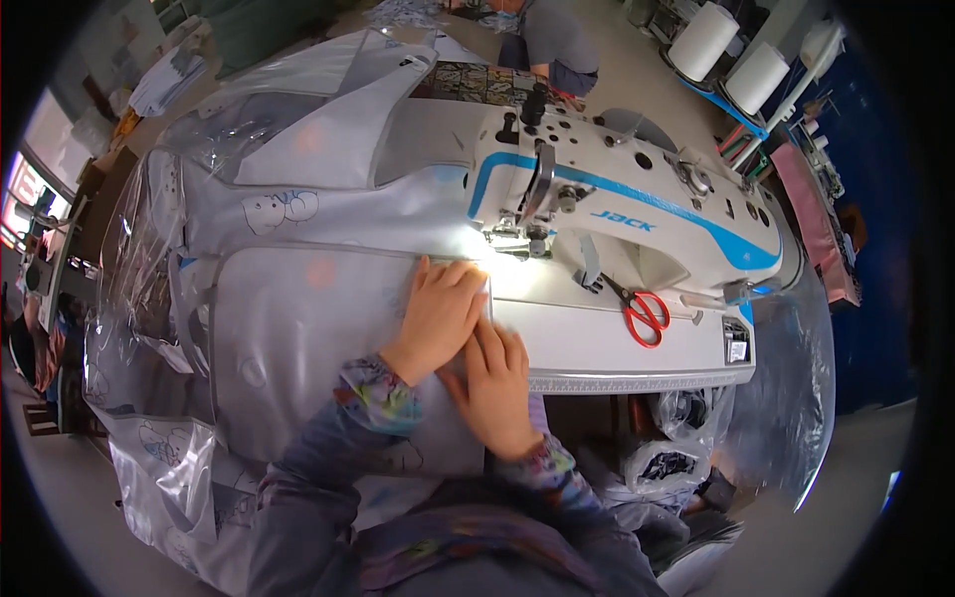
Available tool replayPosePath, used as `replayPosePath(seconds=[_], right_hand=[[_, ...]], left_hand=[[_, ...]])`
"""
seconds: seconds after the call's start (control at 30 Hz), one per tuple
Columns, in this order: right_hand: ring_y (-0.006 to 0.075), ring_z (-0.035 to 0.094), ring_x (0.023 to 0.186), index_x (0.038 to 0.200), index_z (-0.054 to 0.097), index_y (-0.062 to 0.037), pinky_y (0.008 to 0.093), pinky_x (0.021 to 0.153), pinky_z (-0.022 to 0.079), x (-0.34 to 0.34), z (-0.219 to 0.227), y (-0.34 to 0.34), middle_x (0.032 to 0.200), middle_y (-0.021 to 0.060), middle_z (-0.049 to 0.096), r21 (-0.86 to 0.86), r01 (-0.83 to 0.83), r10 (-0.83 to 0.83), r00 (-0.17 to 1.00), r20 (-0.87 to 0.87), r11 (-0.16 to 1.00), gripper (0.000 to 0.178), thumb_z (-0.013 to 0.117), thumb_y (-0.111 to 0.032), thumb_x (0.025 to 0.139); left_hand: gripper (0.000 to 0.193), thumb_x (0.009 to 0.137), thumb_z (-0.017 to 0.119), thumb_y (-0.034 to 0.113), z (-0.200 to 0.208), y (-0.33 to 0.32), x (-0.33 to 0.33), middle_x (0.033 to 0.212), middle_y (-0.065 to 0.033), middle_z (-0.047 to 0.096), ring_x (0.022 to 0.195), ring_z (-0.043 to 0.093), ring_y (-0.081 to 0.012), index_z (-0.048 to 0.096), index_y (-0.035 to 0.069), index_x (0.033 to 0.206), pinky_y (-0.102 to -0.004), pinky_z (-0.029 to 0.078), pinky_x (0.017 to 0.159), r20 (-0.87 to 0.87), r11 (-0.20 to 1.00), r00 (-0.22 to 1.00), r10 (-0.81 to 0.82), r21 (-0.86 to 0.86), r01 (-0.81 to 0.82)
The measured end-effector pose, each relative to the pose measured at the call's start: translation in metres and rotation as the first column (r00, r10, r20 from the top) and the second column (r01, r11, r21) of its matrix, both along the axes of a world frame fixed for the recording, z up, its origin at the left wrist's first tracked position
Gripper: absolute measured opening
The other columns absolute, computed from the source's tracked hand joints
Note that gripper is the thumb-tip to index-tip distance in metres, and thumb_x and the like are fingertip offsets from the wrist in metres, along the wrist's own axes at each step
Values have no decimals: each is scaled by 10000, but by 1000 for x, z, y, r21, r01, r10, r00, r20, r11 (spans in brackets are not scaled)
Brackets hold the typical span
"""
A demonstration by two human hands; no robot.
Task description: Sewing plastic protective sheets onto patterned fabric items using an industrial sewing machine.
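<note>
A pale grey, glossy plastic-like sheet with a dark bound edge (298,338) lies under both of my hands, beside a white and blue sewing machine (637,209). My left hand (438,318) rests on the sheet's upper right corner, fingers stretched toward the lit needle area; the needle tip is lost in glare. Just below and to the right, my right hand (497,388) lies along the sheet's right edge, its fingers extended and close to the left hand, its thumb apart. Slight blur softens the right fingers. Whether either hand pinches the edge is hidden.
Red-handled scissors (645,313) lie on the machine bed (597,348), right of my hands. More grey sheeting with cartoon animal prints (284,211) spreads behind and left. White thread cones (704,42) stand at the far right. A person (559,45) is at the back.
</note>
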State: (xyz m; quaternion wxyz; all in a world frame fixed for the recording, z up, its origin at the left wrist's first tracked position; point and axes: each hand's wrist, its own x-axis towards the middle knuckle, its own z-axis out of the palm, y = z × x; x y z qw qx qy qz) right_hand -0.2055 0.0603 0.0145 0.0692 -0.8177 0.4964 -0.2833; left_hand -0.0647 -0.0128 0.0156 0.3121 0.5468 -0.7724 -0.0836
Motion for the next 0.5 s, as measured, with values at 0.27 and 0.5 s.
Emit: replayPosePath(seconds=[0.27,0.5], right_hand=[[211,613,1053,1261,533,40,347,919,506,-34,-59,79,1235,160,615,656,-378,-358,609,708,654,462,735,-209,929],[80,597,993,1198,648,28,265,876,497,-44,-21,90,1078,25,699,692,-721,-359,638,681,32,286,620,-190,1015]], left_hand=[[353,887,684,209,9,5,8,1257,-63,558,1288,485,-302,572,103,1204,-568,301,1149,51,983,983,-177,-40,180],[389,874,692,214,10,3,7,1259,-88,566,1304,485,-295,559,106,1223,-558,319,1131,74,989,986,-149,12,149]])
